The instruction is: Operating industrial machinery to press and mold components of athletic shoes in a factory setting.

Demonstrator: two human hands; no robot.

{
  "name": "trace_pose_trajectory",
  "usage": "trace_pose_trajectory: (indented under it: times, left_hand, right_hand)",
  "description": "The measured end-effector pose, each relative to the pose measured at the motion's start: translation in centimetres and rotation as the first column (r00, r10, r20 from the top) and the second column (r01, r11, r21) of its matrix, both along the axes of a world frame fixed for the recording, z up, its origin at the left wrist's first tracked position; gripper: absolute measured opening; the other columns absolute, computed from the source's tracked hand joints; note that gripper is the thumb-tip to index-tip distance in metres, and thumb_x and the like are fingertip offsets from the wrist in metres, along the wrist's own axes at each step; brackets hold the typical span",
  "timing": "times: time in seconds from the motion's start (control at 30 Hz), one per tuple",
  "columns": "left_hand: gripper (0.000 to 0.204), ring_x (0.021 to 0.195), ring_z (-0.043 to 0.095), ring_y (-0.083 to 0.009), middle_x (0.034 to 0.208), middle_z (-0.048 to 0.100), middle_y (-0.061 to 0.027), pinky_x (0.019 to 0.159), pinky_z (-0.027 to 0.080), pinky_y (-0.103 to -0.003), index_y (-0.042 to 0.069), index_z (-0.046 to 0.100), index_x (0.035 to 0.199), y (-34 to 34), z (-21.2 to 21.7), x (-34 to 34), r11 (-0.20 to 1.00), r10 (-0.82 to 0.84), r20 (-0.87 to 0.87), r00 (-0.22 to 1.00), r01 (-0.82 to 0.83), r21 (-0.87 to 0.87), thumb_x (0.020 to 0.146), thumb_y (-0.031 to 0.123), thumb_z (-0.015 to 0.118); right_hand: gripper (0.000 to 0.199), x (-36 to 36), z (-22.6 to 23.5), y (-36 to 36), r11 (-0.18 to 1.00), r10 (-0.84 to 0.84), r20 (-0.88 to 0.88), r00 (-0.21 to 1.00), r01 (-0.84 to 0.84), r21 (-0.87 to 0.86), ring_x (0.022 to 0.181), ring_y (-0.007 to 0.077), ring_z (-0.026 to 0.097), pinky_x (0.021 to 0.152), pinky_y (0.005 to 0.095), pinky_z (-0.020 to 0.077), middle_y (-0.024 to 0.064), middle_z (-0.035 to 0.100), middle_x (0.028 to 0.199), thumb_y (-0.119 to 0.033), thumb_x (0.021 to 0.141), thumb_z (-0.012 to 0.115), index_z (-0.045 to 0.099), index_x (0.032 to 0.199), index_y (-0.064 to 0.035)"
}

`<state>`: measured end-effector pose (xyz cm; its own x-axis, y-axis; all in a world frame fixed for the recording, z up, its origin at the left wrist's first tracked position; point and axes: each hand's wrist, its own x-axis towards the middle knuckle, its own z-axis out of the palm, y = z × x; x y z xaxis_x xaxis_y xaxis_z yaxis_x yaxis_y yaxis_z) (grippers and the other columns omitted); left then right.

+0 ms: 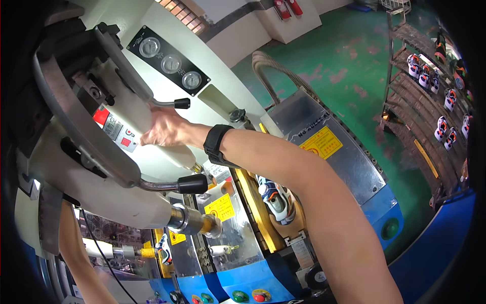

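My right hand [167, 126] is wrapped over a white machine arm [174, 154], its thumb on the near side and its other fingers partly hidden. A black watch [216, 144] is on that wrist. Curved grey metal bars with black-knobbed levers [192, 184] flank the hand. My left forearm [76, 248] rises at the lower left, and the hand beyond it is hidden behind the machine. Below my right forearm, a white, orange and dark-blue sports shoe [277, 202] sits on the machine beside a yellow bar [255, 210].
Three round gauges [171, 64] sit on a black panel above my right hand. Metal covers with yellow labels [324, 142] flank the shoe. Green and red buttons [259, 296] line the blue front. A rack [405, 96] of shoes stands at right, and fire extinguishers [282, 9] hang far back.
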<state>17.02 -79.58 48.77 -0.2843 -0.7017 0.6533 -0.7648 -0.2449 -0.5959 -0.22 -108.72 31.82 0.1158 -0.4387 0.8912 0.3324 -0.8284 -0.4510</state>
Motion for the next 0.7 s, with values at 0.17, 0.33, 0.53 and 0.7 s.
trace_pose_trajectory:
  times: [0.17, 0.33, 0.53, 0.7]
  left_hand:
    - [0.019, 0.094, 0.060, -0.0208, 0.101, 0.065, -0.0118, 0.085, 0.047, -0.035, -0.001, 0.060, 0.108, 0.5, 0.9, 1.1, 1.000, -0.016, -0.125, 0.992, 0.014, -0.015, 0.093, 0.006, 0.052]
    - [0.021, 0.098, 0.058, -0.0212, 0.103, 0.063, -0.0123, 0.087, 0.045, -0.036, 0.000, 0.059, 0.111, 0.3, 2.0, 2.9, 0.999, -0.053, -0.167, 0.984, 0.052, -0.011, 0.094, 0.009, 0.051]
    - [0.023, 0.104, 0.057, -0.0217, 0.106, 0.062, -0.0130, 0.091, 0.044, -0.036, 0.001, 0.057, 0.114, 1.3, 2.2, 4.0, 0.999, -0.033, -0.191, 0.981, 0.032, -0.006, 0.096, 0.012, 0.050]
    - [0.025, 0.108, 0.055, -0.0221, 0.109, 0.060, -0.0135, 0.093, 0.042, -0.036, 0.002, 0.055, 0.116, 1.6, 1.6, 4.5, 0.999, -0.029, -0.223, 0.974, 0.024, -0.023, 0.097, 0.015, 0.049]
  right_hand:
    - [0.033, -1.1, 0.7, 0.4, 0.976, 0.121, -0.266, 0.956, -0.066, 0.206, 0.084, 0.0234, 0.062, 0.071, 0.0364, 0.0524, 0.0128, 0.065, 0.095, -0.031, 0.079, 0.073, 0.064, 0.095, -0.0027]
    - [0.039, 0.4, 0.6, 0.3, 0.822, 0.432, 0.146, 0.890, -0.455, 0.343, 0.084, 0.0253, 0.065, 0.079, 0.0340, 0.0538, 0.0153, 0.067, 0.096, -0.022, 0.069, 0.081, 0.066, 0.099, -0.0016]
    - [0.036, 1.4, 0.4, 0.3, 0.930, 0.292, -0.303, 0.907, -0.196, 0.310, 0.070, 0.0177, 0.059, 0.058, 0.0323, 0.0525, 0.0107, 0.063, 0.093, -0.006, 0.074, 0.077, 0.059, 0.104, 0.0000]
    - [0.048, 2.2, -1.0, 0.0, 0.963, 0.123, -0.102, 0.987, -0.094, 0.251, 0.087, 0.0306, 0.064, 0.077, 0.0383, 0.0540, 0.0159, 0.065, 0.099, -0.018, 0.071, 0.083, 0.058, 0.110, -0.0038]
